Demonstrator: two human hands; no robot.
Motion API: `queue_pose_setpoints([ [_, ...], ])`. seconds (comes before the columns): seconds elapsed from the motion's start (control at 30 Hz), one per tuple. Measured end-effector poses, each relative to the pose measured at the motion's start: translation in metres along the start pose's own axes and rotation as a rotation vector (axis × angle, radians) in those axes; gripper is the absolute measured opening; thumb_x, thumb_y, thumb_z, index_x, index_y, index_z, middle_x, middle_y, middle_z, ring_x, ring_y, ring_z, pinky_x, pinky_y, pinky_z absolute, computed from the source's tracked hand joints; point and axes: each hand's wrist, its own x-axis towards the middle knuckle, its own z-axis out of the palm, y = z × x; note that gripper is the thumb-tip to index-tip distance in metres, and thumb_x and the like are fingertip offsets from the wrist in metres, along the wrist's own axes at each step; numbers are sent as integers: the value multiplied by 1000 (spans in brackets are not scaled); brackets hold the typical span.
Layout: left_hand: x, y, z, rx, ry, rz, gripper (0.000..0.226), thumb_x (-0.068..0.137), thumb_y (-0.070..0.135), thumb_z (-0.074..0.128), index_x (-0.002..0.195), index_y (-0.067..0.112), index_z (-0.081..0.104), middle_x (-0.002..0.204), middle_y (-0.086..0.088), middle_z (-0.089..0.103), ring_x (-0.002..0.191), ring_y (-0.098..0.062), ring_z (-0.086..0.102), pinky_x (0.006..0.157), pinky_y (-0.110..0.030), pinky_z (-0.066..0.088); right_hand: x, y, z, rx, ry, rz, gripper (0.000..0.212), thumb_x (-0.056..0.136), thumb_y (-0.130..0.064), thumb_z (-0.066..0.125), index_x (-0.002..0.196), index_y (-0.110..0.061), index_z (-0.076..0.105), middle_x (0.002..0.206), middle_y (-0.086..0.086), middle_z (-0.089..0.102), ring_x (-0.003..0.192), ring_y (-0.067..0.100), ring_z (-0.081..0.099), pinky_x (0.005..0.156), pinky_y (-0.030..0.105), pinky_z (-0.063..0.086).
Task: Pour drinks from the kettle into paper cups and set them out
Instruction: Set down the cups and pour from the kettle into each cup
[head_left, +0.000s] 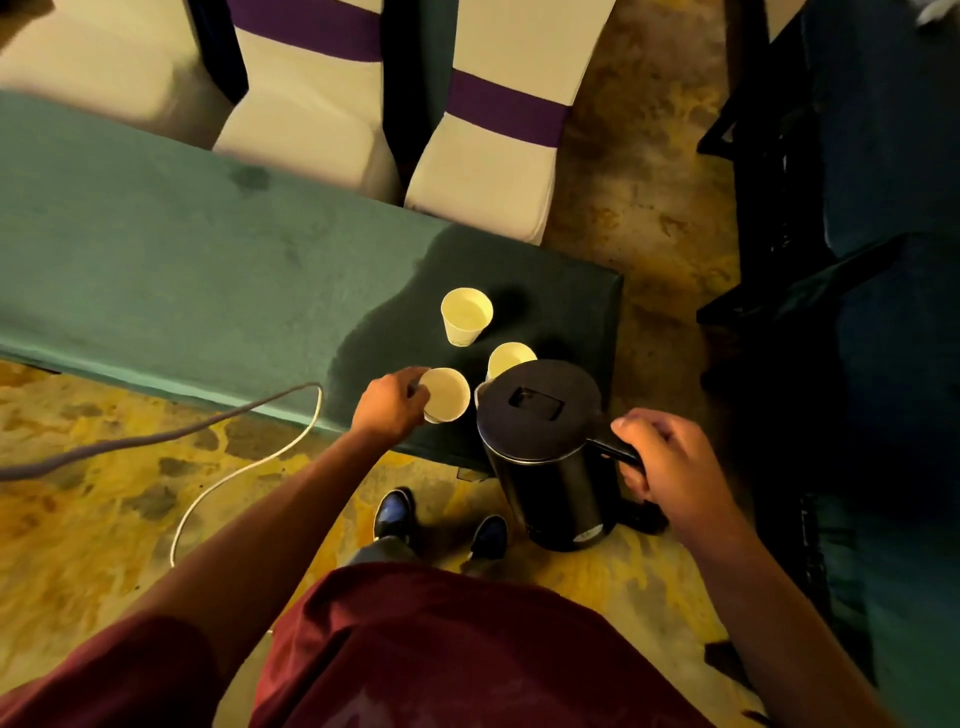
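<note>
We are between pours, by our judgement: our right hand (670, 467) is wrapped around the handle of the black electric kettle (545, 452), held lid-up just off the table's near right corner, spout toward the cups. Our left hand (392, 402) pinches the rim of a paper cup (445, 395) at the near edge of the green-clothed table (182, 270). A second cup (509, 358) sits beside the kettle, a third (466, 315) farther in. Next we must steady the held cup and tip the spout over it.
</note>
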Motion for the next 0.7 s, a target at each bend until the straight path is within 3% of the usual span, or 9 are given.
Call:
queue_pose_setpoints([
  [0.17, 3, -8, -9, -41, -71, 29, 35, 96, 15, 51, 130, 15, 61, 88, -9, 69, 70, -24, 73, 70, -40, 62, -6, -7, 32, -31, 51, 23, 29, 96, -13, 59, 71, 0, 58, 49, 5, 42, 40, 12, 40, 40, 19, 33],
  [0.5, 5, -15, -13, -89, -112, 83, 34, 98, 17, 53, 131, 19, 60, 102, -8, 71, 75, -20, 72, 75, -42, 63, -9, -10, 53, -197, 53, 22, 38, 98, -20, 59, 74, 9, 52, 54, 13, 39, 39, 13, 35, 41, 24, 27],
  [0.7, 5, -15, -11, -102, -131, 104, 37, 99, 20, 53, 136, 19, 58, 110, -7, 70, 79, -18, 72, 80, -42, 62, -7, -10, 56, -269, 46, 13, 37, 98, -24, 60, 74, 5, 57, 48, 4, 43, 40, 12, 40, 41, 22, 31],
])
